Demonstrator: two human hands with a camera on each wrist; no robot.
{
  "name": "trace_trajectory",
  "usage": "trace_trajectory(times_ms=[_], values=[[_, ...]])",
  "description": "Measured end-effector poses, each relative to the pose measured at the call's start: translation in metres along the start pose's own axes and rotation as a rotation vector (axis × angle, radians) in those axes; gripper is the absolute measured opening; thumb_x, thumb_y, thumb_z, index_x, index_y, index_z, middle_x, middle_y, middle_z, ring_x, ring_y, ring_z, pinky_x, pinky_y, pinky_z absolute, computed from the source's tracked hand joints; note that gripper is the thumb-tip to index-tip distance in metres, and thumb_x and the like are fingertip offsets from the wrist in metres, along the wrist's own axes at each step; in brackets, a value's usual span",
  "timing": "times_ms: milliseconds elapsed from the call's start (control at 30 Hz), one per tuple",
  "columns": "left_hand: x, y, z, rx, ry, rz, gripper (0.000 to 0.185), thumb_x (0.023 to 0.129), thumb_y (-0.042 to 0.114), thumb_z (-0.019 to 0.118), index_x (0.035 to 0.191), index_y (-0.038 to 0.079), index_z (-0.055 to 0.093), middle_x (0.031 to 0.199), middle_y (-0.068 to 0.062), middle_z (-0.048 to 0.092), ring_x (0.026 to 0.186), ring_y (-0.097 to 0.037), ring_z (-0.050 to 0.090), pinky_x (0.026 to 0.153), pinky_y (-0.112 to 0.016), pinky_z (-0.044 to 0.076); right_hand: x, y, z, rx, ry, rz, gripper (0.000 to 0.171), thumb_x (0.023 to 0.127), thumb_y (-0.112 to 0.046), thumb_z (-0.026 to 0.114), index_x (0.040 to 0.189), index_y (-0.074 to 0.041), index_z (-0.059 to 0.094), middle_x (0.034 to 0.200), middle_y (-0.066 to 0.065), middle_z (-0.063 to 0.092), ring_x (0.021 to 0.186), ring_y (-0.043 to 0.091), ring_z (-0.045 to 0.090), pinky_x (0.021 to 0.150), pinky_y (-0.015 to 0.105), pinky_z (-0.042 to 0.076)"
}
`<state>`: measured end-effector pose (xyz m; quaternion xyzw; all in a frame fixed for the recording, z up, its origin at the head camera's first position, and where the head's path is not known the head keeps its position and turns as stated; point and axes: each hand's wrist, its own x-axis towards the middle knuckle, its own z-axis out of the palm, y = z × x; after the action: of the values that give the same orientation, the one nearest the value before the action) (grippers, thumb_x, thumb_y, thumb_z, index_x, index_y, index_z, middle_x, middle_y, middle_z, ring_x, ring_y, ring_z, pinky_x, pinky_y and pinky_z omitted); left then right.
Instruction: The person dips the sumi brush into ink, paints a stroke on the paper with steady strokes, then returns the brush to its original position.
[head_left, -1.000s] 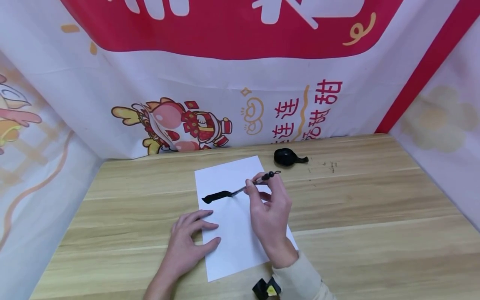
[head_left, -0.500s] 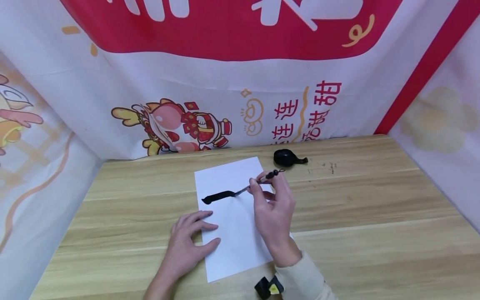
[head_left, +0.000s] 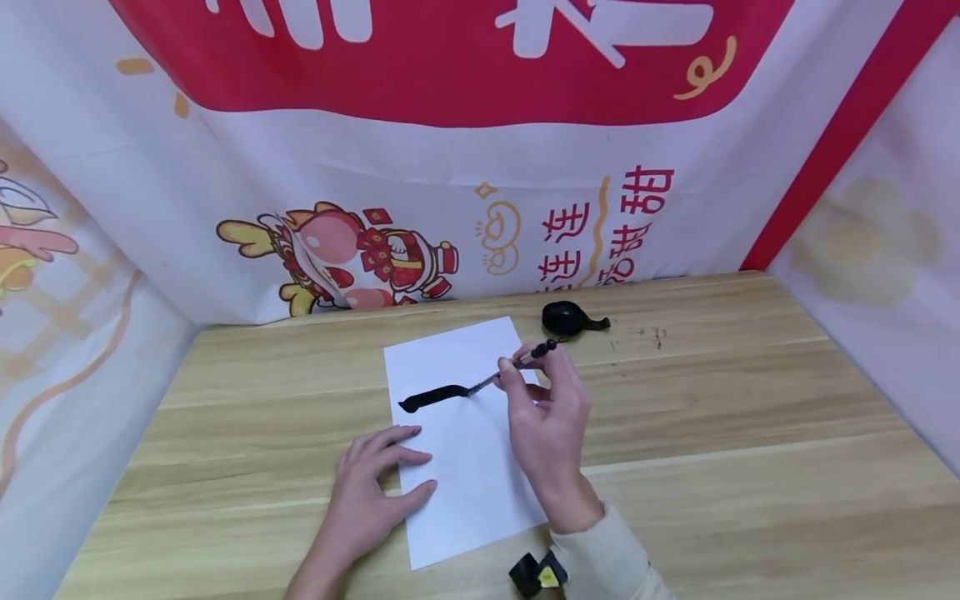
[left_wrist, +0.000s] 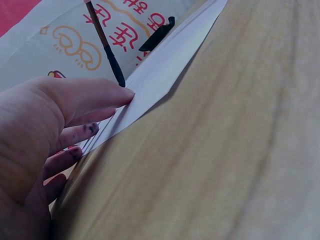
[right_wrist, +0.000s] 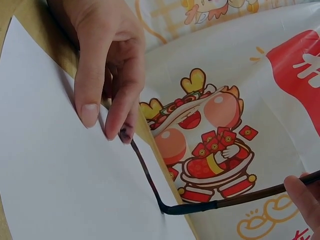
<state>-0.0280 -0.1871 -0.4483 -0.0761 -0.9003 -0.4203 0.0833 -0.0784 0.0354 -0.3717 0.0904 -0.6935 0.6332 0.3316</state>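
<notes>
My right hand [head_left: 551,417] pinches a writing brush [head_left: 487,382] between thumb and fingers, its handle slanting up to the right. In the right wrist view the dark bristles [right_wrist: 187,209] bend against the paper. A white sheet of paper [head_left: 457,500] lies at a slant on the table. Across its upper half runs a thick black ink stroke [head_left: 431,398], whose thin right end meets the brush tip. My left hand [head_left: 375,475] rests with spread fingers on the sheet's left edge. Dark smudges show on its fingertips [left_wrist: 92,129] in the left wrist view.
Behind the paper's far right corner stands a black, rounded dish with a short handle [head_left: 566,318]. Small dark marks [head_left: 656,336] dot the wooden table [head_left: 750,433] beside it. A printed cloth backdrop [head_left: 360,150] rises along the table's back edge.
The brush and right hand have shifted slightly right, and the ink stroke reaches a little further right. My left hand has stayed on the paper. The head view has shifted slightly.
</notes>
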Motion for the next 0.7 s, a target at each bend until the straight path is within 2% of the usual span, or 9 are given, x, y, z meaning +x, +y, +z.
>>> trace_trajectory(times_ms=[300, 433, 700], values=[[0.0004, 0.0006, 0.0000, -0.001, -0.006, -0.010, 0.030, 0.077, 0.021, 0.097, 0.101, 0.032, 0.082, 0.142, 0.007, 0.071, 0.139, -0.026, 0.053, 0.120, -0.061, 0.023, 0.0026, 0.0017, -0.0028, -0.042, 0.006, -0.018, 0.011, 0.096, 0.004, 0.075, 0.103, 0.003, 0.067, 0.100, 0.015, 0.069, 0.092, 0.023, 0.074, 0.069, 0.025, 0.064], [0.0008, 0.0007, 0.0000, 0.001, -0.008, -0.010, 0.030, 0.077, 0.021, 0.097, 0.101, 0.033, 0.082, 0.141, 0.008, 0.071, 0.139, -0.026, 0.053, 0.120, -0.061, 0.023, 0.0038, 0.0032, -0.0038, -0.043, 0.022, -0.025, 0.011, 0.096, 0.005, 0.075, 0.103, 0.005, 0.067, 0.099, 0.019, 0.069, 0.091, 0.026, 0.074, 0.069, 0.023, 0.064], [-0.0002, -0.0008, -0.0002, 0.004, -0.016, -0.021, 0.030, 0.078, 0.022, 0.097, 0.102, 0.033, 0.082, 0.143, 0.008, 0.070, 0.141, -0.027, 0.052, 0.121, -0.062, 0.022, 0.0050, 0.0032, -0.0060, -0.077, 0.034, -0.042, 0.012, 0.095, 0.004, 0.076, 0.103, 0.004, 0.067, 0.100, 0.017, 0.070, 0.091, 0.022, 0.075, 0.068, 0.022, 0.063]])
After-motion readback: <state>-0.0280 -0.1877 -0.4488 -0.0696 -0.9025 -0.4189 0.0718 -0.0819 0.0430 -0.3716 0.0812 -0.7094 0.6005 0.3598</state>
